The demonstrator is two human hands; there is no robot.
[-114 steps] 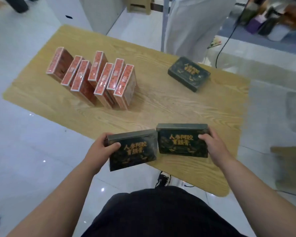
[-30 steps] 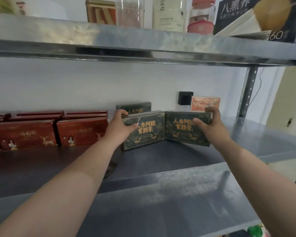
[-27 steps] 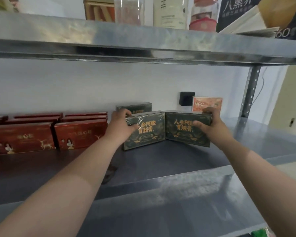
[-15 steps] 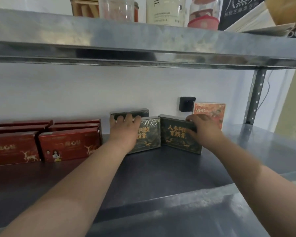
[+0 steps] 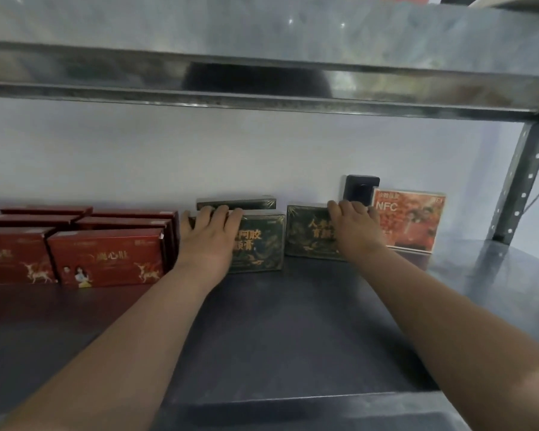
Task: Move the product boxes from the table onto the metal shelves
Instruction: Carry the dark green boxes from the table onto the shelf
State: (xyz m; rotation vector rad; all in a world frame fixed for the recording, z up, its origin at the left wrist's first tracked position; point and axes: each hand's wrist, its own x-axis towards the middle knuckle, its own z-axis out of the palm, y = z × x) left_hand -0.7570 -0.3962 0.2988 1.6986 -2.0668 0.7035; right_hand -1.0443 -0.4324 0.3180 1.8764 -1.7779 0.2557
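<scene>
- Both dark green boxes were upright on the shelf (image 5: 293, 331), near the back wall. They sat side by side with a thin gap between them, gold print facing out.
- Left hand (image 5: 210, 234) was draped over the left box (image 5: 262, 244). Its fingers were hooked over the top edge and the thumb was at the left end, so it had a grip on it.
- Right hand (image 5: 353, 228) covered the right half of the right box (image 5: 308, 234), fingers curled over its top edge, holding it too.
- A third box (image 5: 237, 203), same green, stood right behind the left one with only its top strip showing.
- Red boxes (image 5: 106, 256) were lined up in rows to the left, the nearest one just beside the left hand.
- An orange NFC box (image 5: 408, 219) stood just right of the right box, with a black socket (image 5: 362, 189) on the wall behind.
- The upper shelf (image 5: 262, 57) ran across the top, and its post (image 5: 523, 178) was on the far right.
</scene>
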